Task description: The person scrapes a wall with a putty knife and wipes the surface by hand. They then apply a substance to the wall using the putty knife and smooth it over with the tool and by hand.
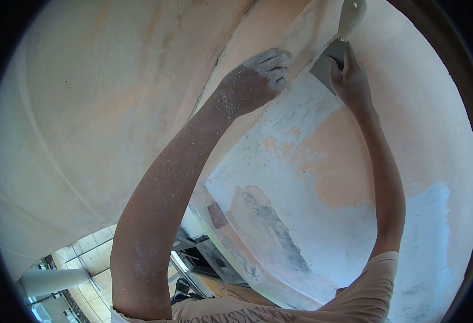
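My right hand (352, 86) grips a putty knife (351, 21) by its wide metal blade, with the pale handle pointing up. The blade's edge lies against or close to the plastered wall (322, 156), near the corner seam. To the left, my left hand (263, 75) is at the same seam, its fingers white with dust and curled together. Whatever those fingers hold, if anything, is hidden. White and grey filler patches cover parts of the pinkish plaster below both hands.
A broad plaster surface (85, 118) fills the left side, with a dark crack (220, 64) along its edge. Far below are a tiled floor (93, 261), a white cylinder (53, 281), a dark oven-like appliance (204, 261) and a shoe (181, 288).
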The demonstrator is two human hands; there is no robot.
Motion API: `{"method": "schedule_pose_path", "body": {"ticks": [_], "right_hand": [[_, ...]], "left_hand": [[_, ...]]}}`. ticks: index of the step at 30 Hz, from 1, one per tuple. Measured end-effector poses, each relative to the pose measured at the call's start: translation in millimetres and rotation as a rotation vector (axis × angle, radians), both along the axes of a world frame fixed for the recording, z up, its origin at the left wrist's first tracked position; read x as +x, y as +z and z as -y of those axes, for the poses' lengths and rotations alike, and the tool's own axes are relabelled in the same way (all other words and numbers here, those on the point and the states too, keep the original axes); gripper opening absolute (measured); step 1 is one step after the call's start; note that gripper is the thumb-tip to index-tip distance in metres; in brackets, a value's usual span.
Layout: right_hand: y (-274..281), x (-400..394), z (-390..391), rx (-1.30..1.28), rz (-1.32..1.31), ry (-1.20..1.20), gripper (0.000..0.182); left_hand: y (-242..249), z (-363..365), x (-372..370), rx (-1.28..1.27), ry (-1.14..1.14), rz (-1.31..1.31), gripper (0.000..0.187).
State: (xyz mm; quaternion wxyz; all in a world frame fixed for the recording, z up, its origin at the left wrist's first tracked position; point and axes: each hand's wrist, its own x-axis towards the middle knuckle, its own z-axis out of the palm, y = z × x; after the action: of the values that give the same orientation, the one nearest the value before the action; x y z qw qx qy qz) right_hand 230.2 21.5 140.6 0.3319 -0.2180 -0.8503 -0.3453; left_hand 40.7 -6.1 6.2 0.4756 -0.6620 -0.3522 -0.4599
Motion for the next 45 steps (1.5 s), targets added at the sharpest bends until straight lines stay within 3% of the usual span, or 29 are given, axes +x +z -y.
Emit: {"method": "schedule_pose_path", "body": {"ticks": [1,4,7,10,17,21,24,27,30,33,36,39,42,45], "right_hand": [[2.8,-1.3,-1.5,0.075,-0.034,0.057,0.042],[7.9,-4.0,5.5,-0.113,-0.282,0.017,0.044],[6.8,-7.5,2.7,0.052,-0.027,-0.028,0.042],[6.8,-5.0,-1.0,-0.095,-0.175,-0.042,0.041],[-18.6,-1.7,-4.3,-0.012,0.037,-0.019,0.044],[-9.8,-1.8,2.0,-0.095,-0.228,-0.011,0.043],[-16.5,-1.8,4.3,-0.012,0.071,-0.054,0.042],[-6.4,2.4,-2.2,-0.065,-0.114,0.001,0.042],[-13.7,4.6,2.8,-0.017,0.054,-0.020,0.041],[-6.4,5.3,4.7,-0.062,-0.213,-0.028,0.040],[-12.3,7.6,4.4,0.024,0.027,0.029,0.039],[-10.5,6.9,9.2,-0.069,-0.182,0.076,0.036],[-10.1,8.3,9.6,0.023,0.007,0.063,0.035],[-13.7,10.7,5.8,-0.031,-0.142,0.030,0.034]], "left_hand": [[0.3,1.0,-0.1,0.005,0.005,-0.002,0.007],[-0.1,2.5,-1.1,-0.026,-0.013,-0.015,0.007],[0.1,2.0,0.4,-0.007,-0.001,0.006,0.007],[0.1,2.4,-0.5,-0.003,0.010,-0.003,0.006],[2.2,3.4,-1.1,-0.016,0.015,-0.014,0.007],[1.4,6.6,-1.1,-0.020,0.017,-0.028,0.006],[1.6,2.0,-1.2,0.026,0.042,-0.017,0.005],[-1.0,3.0,0.4,0.009,0.046,-0.028,0.005],[2.0,3.6,-2.1,-0.005,0.029,-0.024,0.005],[-1.5,4.2,1.3,-0.012,-0.006,-0.005,0.005],[1.0,1.0,-0.8,0.004,-0.004,-0.002,0.004],[-1.8,1.4,1.7,0.003,0.000,-0.011,0.004],[1.1,1.7,-0.7,0.007,-0.015,0.007,0.004],[-2.7,1.0,2.5,0.002,0.011,-0.016,0.005]]}}
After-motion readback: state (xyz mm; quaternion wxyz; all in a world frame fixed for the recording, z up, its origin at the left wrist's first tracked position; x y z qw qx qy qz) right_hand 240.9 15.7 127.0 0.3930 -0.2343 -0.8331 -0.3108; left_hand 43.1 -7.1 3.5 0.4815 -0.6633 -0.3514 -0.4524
